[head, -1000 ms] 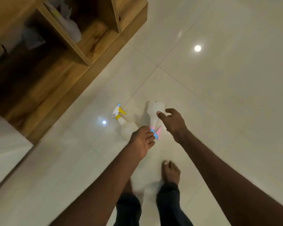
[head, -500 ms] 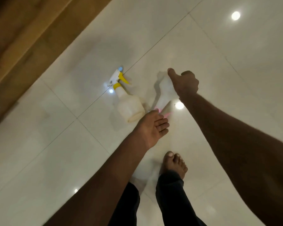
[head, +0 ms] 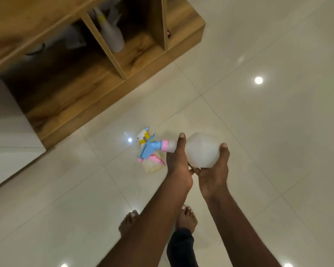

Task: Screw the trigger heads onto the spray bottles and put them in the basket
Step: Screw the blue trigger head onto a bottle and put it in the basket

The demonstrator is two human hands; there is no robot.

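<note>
Both hands, left (head: 178,166) and right (head: 213,170), clasped the bottle (head: 201,150) above open tiled floor (head: 258,132); its blue-pink trigger head (head: 152,149) pointed toward the wooden shelf (head: 108,74). A second bottle (head: 151,164) lay below, near the shelf's edge.

A wooden shelf unit (head: 135,60) stands on the glossy tiled floor (head: 258,132), bare feet (head: 186,218) below.

no text, label or number can be read anywhere
</note>
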